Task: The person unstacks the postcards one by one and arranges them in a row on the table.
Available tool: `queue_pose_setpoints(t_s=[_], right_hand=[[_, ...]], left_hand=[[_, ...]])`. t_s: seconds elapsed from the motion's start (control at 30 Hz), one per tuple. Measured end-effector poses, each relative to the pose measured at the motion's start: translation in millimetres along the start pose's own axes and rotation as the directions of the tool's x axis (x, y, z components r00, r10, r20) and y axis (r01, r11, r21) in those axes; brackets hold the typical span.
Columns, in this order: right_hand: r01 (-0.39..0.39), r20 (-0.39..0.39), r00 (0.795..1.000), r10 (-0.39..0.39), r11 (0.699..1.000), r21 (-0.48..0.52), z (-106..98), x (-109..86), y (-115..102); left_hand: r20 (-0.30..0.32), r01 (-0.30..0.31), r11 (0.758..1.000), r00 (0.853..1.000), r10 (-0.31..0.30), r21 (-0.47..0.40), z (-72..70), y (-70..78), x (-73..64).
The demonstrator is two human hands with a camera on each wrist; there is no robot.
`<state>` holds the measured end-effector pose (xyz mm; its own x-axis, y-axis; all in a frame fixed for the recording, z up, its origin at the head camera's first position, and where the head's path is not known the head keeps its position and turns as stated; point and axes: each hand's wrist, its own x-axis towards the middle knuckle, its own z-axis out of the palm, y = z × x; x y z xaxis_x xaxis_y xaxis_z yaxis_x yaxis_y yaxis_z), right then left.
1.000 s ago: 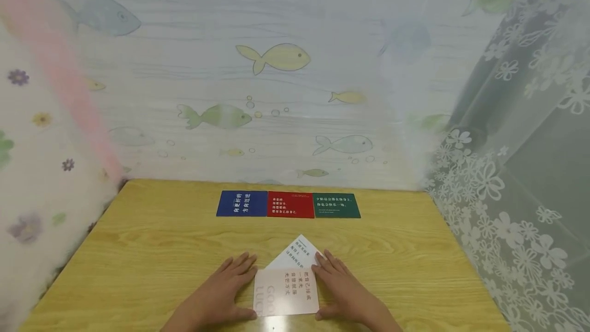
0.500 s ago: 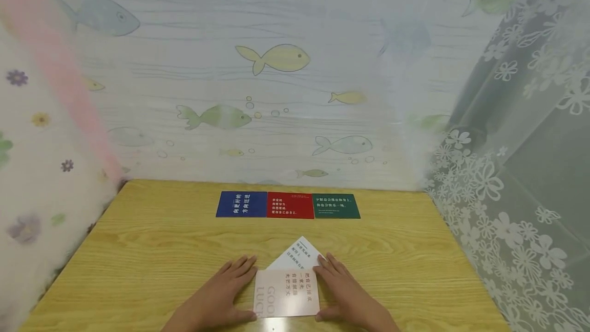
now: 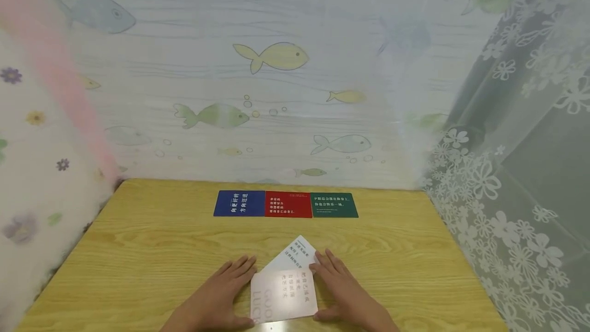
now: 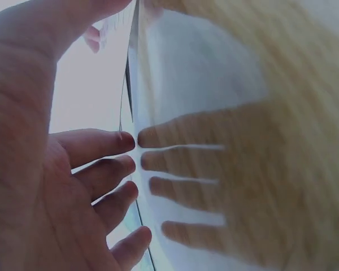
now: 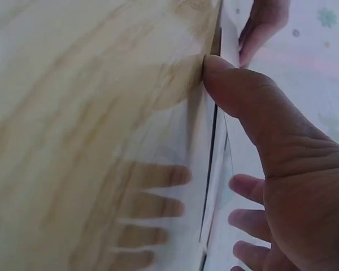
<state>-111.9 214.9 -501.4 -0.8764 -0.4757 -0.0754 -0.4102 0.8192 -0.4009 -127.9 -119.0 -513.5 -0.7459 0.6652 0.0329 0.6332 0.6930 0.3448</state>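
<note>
A pale pink card [image 3: 283,296] with a faint "GOOD LUCK" print lies near the table's front edge, overlapping a white card [image 3: 295,255] set diagonally behind it. My left hand [image 3: 221,291] touches the pink card's left side, thumb at the near corner and index finger at the far one. Its fingers extend forward, loosely straight, in the left wrist view. On the other side, my right hand [image 3: 343,288] rests its thumb and index finger against the pink card's right edge; the index also meets the white card. In the right wrist view the thumb [image 5: 220,76] presses against the thin edge.
Along the table's back lie a blue card [image 3: 239,204], a red card [image 3: 288,204] and a green card [image 3: 334,205], side by side. The glossy wood-grain table [image 3: 138,250] meets a fish-print curtain [image 3: 276,132] behind and a floral sheer curtain [image 3: 498,193] at the right.
The pink card's near left corner has shifted slightly towards me, so it sits a little askew. Both hands stay at its sides. The whole view has drifted slightly left.
</note>
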Motion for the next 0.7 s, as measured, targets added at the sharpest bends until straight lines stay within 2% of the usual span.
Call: queue_pose_setpoints(t_s=[0.13, 0.27, 0.47, 0.63, 0.7], right_hand=[[-0.001, -0.008, 1.000, 0.000, 1.000, -0.026, 1.1, 1.2, -0.5], [0.008, -0.023, 1.000, -0.009, 0.999, -0.054, 1.8, 0.1, 0.2], [0.003, -0.027, 1.000, -0.004, 0.999, -0.046, 0.3, -3.8, 1.0], [-0.023, -0.024, 0.999, 0.023, 0.999, -0.027, -3.1, -6.5, 2.4], [-0.013, -0.044, 0.999, 0.012, 0.999, -0.034, -4.5, -8.3, 3.2]], left_hand=[[-0.056, -0.033, 0.999, 0.998, 0.035, 0.043, 0.7, 0.8, -2.1], [-0.086, -0.032, 0.998, 0.996, 0.037, 0.058, 1.0, 1.4, -3.0], [-0.128, -0.034, 0.994, 0.991, 0.047, 0.102, 1.2, 2.8, -1.7], [-0.232, -0.069, 0.982, 0.966, 0.110, 0.177, 3.7, 4.2, 2.7], [-0.263, -0.086, 0.978, 0.955, 0.135, 0.189, 4.3, 5.7, 4.5]])
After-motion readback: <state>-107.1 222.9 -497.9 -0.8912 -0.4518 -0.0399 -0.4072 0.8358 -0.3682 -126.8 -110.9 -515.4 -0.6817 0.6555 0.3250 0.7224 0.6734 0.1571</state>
